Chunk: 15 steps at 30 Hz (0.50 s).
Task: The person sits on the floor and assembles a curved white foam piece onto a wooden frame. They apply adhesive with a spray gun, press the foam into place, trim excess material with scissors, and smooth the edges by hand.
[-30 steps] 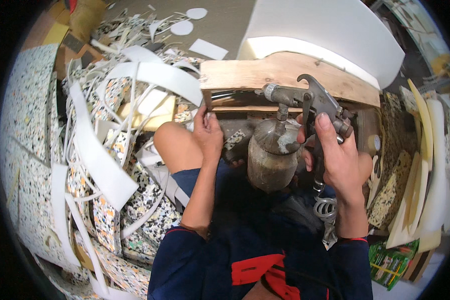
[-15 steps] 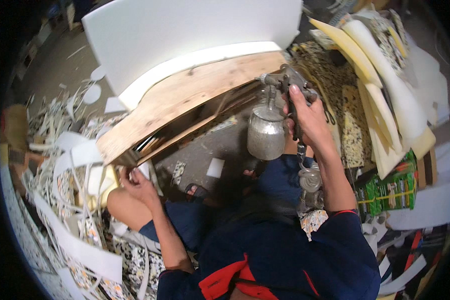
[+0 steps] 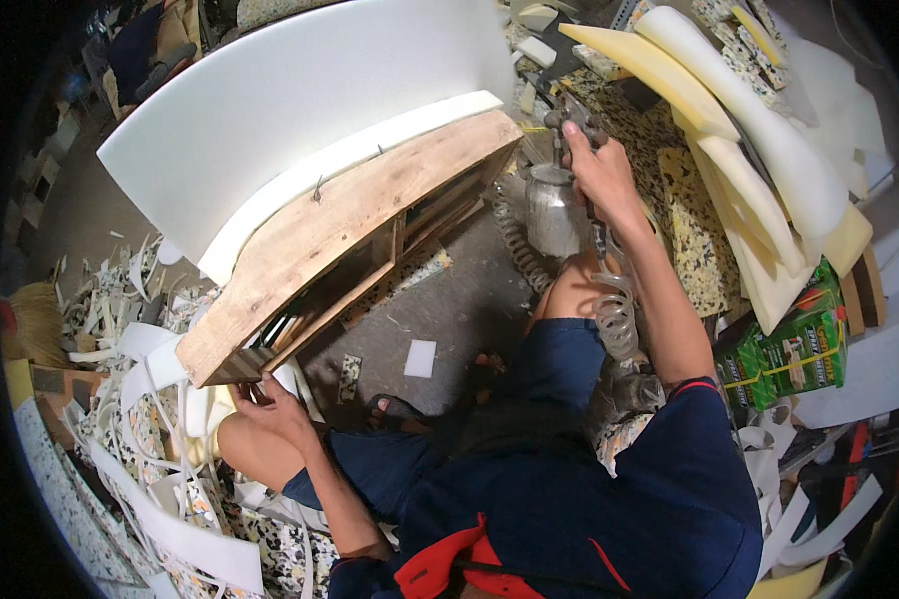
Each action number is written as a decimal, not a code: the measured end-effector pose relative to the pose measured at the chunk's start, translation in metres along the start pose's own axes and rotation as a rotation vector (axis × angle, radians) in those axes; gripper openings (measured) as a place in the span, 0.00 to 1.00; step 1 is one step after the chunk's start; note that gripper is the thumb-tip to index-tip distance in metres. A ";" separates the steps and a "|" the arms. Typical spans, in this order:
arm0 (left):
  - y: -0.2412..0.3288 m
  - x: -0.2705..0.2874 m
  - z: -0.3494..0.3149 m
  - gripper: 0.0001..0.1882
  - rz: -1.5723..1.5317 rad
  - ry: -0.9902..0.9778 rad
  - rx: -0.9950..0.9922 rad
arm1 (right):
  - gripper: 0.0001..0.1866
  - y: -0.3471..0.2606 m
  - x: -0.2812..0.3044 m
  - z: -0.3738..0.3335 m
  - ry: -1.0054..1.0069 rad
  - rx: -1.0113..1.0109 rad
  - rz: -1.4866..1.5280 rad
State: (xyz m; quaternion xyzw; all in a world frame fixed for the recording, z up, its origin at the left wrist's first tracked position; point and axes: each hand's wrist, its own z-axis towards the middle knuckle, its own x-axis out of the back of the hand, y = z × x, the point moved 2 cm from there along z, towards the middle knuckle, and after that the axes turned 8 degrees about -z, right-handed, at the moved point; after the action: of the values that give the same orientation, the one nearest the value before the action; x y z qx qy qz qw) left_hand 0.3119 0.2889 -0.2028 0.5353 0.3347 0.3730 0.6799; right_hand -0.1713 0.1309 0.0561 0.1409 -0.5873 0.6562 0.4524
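spray gun (image 3: 555, 212) is gripped in right hand (image 3: 603, 176)

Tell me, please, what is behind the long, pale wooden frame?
Beyond the long, pale wooden frame is a large, smooth white panel with a curved edge. Whatever that panel covers cannot be seen.

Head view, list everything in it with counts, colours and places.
Spray gun: 1, grey, upper right of centre
Wooden frame: 1, light brown, left of centre
Large curved sheet: 1, white, beyond frame
Coiled hose: count unclear, grey, below spray gun
Foam pieces: several, white and yellow, right
Bundle: 1, green, right
Speckled foam: many, multicoloured, both sides
Offcuts: many, white, left
Small square: 1, white, on floor
Broom-like thing: 1, tan, far left
Shirt: 1, navy and red, bottom
Left hand: 1, bare, at frame's near-left corner
Right hand: 1, bare, gripping spray gun
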 end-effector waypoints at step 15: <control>0.005 -0.006 0.000 0.55 0.321 -0.238 0.041 | 0.25 -0.023 0.083 -0.042 -0.177 -0.102 0.375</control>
State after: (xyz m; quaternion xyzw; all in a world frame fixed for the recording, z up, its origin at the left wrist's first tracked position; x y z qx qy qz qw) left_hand 0.3081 0.2847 -0.1980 0.6359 0.1699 0.4040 0.6352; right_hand -0.1847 0.2013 0.1193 0.0633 -0.6733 0.6831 0.2757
